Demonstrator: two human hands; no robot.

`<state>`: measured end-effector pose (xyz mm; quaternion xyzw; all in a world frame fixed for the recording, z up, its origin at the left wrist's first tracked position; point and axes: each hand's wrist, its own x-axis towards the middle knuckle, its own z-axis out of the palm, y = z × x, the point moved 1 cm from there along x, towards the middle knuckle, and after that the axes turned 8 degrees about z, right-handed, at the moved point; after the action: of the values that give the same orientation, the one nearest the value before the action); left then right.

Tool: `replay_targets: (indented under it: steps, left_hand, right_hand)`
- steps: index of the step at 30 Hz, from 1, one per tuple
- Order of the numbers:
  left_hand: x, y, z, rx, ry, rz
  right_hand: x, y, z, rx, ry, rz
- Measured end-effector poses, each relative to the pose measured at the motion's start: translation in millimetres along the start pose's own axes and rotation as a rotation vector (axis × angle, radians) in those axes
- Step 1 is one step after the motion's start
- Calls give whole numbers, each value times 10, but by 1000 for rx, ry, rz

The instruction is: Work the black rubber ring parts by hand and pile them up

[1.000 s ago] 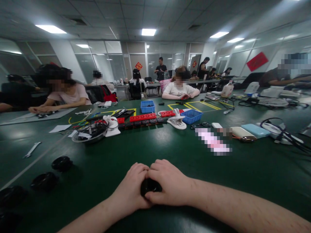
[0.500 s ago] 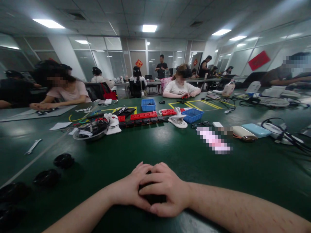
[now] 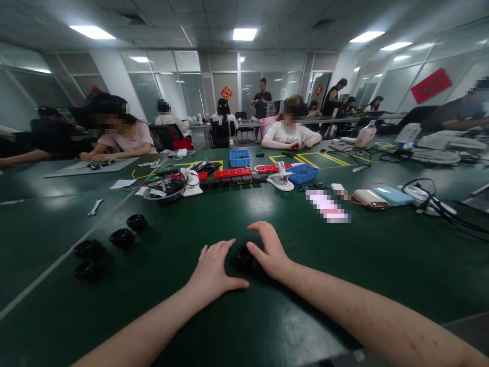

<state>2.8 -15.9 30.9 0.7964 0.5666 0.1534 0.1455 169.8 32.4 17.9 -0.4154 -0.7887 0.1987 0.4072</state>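
On the green table between my two hands stands a black round piece (image 3: pixel 243 259) with a hollow, like a small tyre. My left hand (image 3: pixel 214 267) is open to its left, with the thumb stretched out in front of it and the fingers apart. From the right, my right hand (image 3: pixel 270 253) curves around the piece with its fingers spread. Its thumb overlaps the piece's edge; whether it touches I cannot tell. Several similar black round pieces lie in a loose group at the left, the nearest group member being a black ring (image 3: pixel 136 222).
A wrench (image 3: pixel 95 207) lies at the left. Beyond my hands stand a metal bowl (image 3: pixel 165 198) of parts, red blocks (image 3: pixel 233 173), a white clamp (image 3: pixel 280 181) and blue baskets (image 3: pixel 303 173). Power banks (image 3: pixel 370 200) and cables are at the right. Other people sit around.
My hands were closed together over the black piece; they have parted and opened, uncovering it. The view has shifted, with the left-hand group of black pieces now more fully visible.
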Motion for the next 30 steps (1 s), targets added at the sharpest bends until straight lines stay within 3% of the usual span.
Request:
replay_targets:
  steps: [4,9,19,25,30]
  left_hand:
    - [-16,90,141,66,120,-42]
    - [55,64,161,68,135,31]
    - [354,-286,-18,-73,-172,442]
    - [352,-305,9,-110,-230,493]
    - [270,-233,-29,-82,-158,361]
  right_hand:
    - [-24,-87,18,-74,-24,24]
    - [-3,-156,63,-130,-115,-3]
    - [66,-315,-154,-160,-438,-231]
    - [7,-346,-122,-190,-440,-298]
    - [20,-307,-163,-172,-279,-363]
